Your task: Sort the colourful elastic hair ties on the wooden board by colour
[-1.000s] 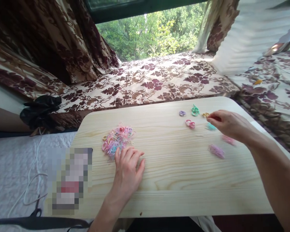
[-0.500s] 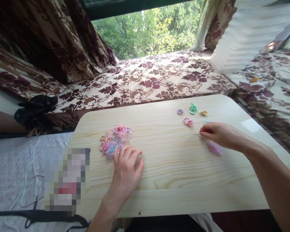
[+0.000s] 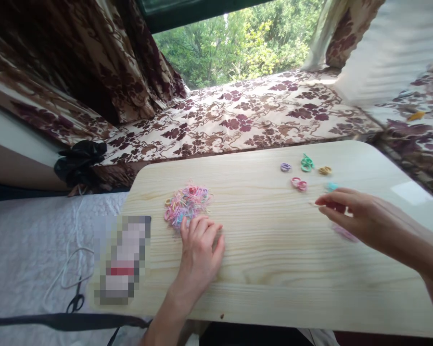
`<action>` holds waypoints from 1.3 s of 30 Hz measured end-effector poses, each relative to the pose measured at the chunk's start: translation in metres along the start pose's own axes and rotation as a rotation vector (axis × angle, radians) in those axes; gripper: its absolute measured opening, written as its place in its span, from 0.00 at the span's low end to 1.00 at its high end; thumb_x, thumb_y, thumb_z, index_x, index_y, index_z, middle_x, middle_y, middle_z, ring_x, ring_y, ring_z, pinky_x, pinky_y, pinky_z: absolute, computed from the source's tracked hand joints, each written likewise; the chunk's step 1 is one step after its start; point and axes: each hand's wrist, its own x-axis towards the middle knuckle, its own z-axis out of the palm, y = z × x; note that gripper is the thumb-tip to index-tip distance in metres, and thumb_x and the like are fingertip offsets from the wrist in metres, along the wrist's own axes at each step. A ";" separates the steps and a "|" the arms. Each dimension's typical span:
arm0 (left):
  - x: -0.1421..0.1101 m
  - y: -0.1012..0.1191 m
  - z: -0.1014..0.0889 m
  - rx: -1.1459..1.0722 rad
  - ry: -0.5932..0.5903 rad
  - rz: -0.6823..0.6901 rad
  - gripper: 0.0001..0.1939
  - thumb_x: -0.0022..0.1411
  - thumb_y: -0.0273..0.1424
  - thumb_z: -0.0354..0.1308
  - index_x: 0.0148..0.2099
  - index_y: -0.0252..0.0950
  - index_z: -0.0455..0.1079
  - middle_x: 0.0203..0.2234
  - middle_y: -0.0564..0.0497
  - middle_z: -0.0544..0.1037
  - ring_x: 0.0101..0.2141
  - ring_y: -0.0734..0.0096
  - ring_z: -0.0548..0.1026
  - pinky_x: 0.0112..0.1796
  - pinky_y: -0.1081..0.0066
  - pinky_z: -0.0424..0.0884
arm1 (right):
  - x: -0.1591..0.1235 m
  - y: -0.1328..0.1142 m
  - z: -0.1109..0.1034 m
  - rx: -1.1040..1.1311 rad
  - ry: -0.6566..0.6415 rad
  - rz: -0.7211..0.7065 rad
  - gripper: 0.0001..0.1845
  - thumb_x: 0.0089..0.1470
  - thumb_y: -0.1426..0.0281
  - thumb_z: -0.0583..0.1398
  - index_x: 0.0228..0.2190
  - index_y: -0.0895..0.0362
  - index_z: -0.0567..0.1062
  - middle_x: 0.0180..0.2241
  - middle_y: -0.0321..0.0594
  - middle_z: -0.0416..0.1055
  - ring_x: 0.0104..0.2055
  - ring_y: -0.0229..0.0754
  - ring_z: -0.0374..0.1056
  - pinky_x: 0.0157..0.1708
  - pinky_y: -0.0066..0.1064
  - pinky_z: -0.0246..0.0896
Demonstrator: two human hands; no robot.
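My left hand (image 3: 201,247) rests with its fingers apart at the near edge of a tangled pile (image 3: 187,203) of pastel shreds and small coloured loops like hair ties. My right hand (image 3: 350,211) is pinched above the right side of the table. A thin pale bit shows at its fingertips, too small and blurred to name. Close beyond that hand lie a turquoise loop (image 3: 332,186), pink loops (image 3: 299,184), a green bundle of loops (image 3: 307,163), yellow-brown loops (image 3: 324,170) and purple loops (image 3: 285,167). A lilac clump of shreds (image 3: 344,233) is partly hidden beneath the right hand.
The things lie on a light wood-grain table (image 3: 260,269). A pixelated object (image 3: 124,262) is at its left edge. Beyond stands a ledge with flowered cloth (image 3: 234,122). A black bag (image 3: 80,162) and a white cable (image 3: 67,262) are to the left.
The view has swung left, so everything appears farther right. My right hand has drawn slightly nearer and turned, showing more of the turquoise loop. My left hand stays by the pile.
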 end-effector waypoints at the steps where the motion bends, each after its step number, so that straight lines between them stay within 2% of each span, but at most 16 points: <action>1: 0.000 0.000 0.000 0.014 0.007 -0.008 0.09 0.64 0.26 0.52 0.43 0.40 0.72 0.39 0.48 0.77 0.49 0.59 0.69 0.60 0.44 0.51 | -0.004 -0.010 0.007 0.040 0.030 -0.052 0.12 0.52 0.61 0.57 0.29 0.52 0.77 0.26 0.40 0.73 0.24 0.41 0.68 0.24 0.33 0.59; 5: 0.001 -0.006 -0.002 0.075 0.042 -0.043 0.11 0.64 0.26 0.52 0.46 0.39 0.72 0.42 0.47 0.75 0.52 0.57 0.67 0.60 0.44 0.51 | -0.011 -0.058 0.045 0.223 -0.038 -0.250 0.14 0.59 0.64 0.52 0.35 0.52 0.76 0.33 0.40 0.75 0.25 0.38 0.69 0.25 0.30 0.62; 8: 0.001 -0.011 -0.003 0.108 0.053 -0.055 0.14 0.65 0.26 0.51 0.51 0.38 0.70 0.45 0.45 0.74 0.56 0.55 0.64 0.61 0.43 0.50 | -0.002 -0.095 0.072 0.256 -0.072 -0.377 0.13 0.60 0.69 0.51 0.35 0.54 0.76 0.35 0.40 0.74 0.30 0.38 0.71 0.29 0.29 0.63; 11: 0.003 -0.014 -0.002 0.156 0.052 -0.059 0.17 0.66 0.28 0.51 0.56 0.36 0.67 0.52 0.41 0.71 0.60 0.51 0.60 0.61 0.41 0.49 | 0.017 -0.122 0.089 0.232 -0.123 -0.407 0.13 0.60 0.72 0.52 0.38 0.55 0.77 0.38 0.41 0.74 0.30 0.36 0.70 0.31 0.29 0.61; 15: 0.005 -0.016 0.000 0.211 0.017 -0.069 0.19 0.67 0.32 0.50 0.58 0.35 0.67 0.60 0.38 0.64 0.64 0.47 0.53 0.61 0.37 0.47 | 0.037 -0.143 0.096 0.108 -0.214 -0.370 0.15 0.60 0.73 0.53 0.44 0.55 0.77 0.40 0.43 0.73 0.35 0.38 0.71 0.33 0.29 0.57; 20: 0.000 -0.016 -0.005 0.169 -0.027 -0.031 0.18 0.67 0.32 0.50 0.58 0.42 0.67 0.61 0.42 0.63 0.65 0.48 0.52 0.61 0.36 0.48 | 0.042 -0.150 0.094 0.038 -0.275 -0.340 0.17 0.62 0.72 0.51 0.47 0.53 0.76 0.40 0.42 0.73 0.36 0.39 0.70 0.32 0.29 0.55; 23: -0.004 -0.017 -0.008 0.144 -0.006 -0.008 0.18 0.67 0.31 0.50 0.57 0.40 0.68 0.60 0.42 0.65 0.65 0.49 0.52 0.61 0.38 0.48 | 0.042 -0.147 0.094 0.028 -0.279 -0.326 0.16 0.63 0.71 0.51 0.44 0.53 0.77 0.41 0.42 0.73 0.36 0.39 0.70 0.32 0.28 0.53; 26: -0.005 -0.020 -0.008 0.148 0.044 -0.040 0.17 0.66 0.30 0.51 0.56 0.36 0.69 0.58 0.40 0.68 0.64 0.49 0.54 0.61 0.39 0.50 | 0.041 -0.145 0.096 0.023 -0.275 -0.328 0.14 0.62 0.70 0.52 0.42 0.53 0.77 0.40 0.41 0.73 0.36 0.38 0.69 0.31 0.28 0.51; 29: -0.005 -0.021 -0.006 0.137 0.042 -0.032 0.16 0.66 0.29 0.52 0.55 0.40 0.70 0.57 0.42 0.68 0.64 0.49 0.55 0.61 0.38 0.50 | 0.042 -0.148 0.098 0.023 -0.268 -0.331 0.12 0.61 0.67 0.55 0.40 0.54 0.77 0.38 0.40 0.73 0.34 0.38 0.68 0.30 0.28 0.49; 35: -0.003 -0.018 -0.006 0.128 0.056 -0.017 0.16 0.65 0.29 0.53 0.54 0.39 0.71 0.56 0.42 0.69 0.64 0.48 0.55 0.61 0.39 0.48 | 0.037 -0.151 0.092 0.000 -0.315 -0.352 0.13 0.61 0.72 0.53 0.29 0.56 0.76 0.33 0.39 0.71 0.32 0.36 0.65 0.29 0.28 0.47; 39: -0.001 -0.015 -0.006 0.119 0.046 0.008 0.15 0.67 0.29 0.52 0.53 0.45 0.72 0.57 0.44 0.68 0.64 0.49 0.55 0.61 0.37 0.48 | 0.029 -0.142 0.087 0.029 -0.341 -0.380 0.13 0.60 0.73 0.53 0.26 0.56 0.74 0.32 0.38 0.71 0.30 0.35 0.63 0.29 0.27 0.47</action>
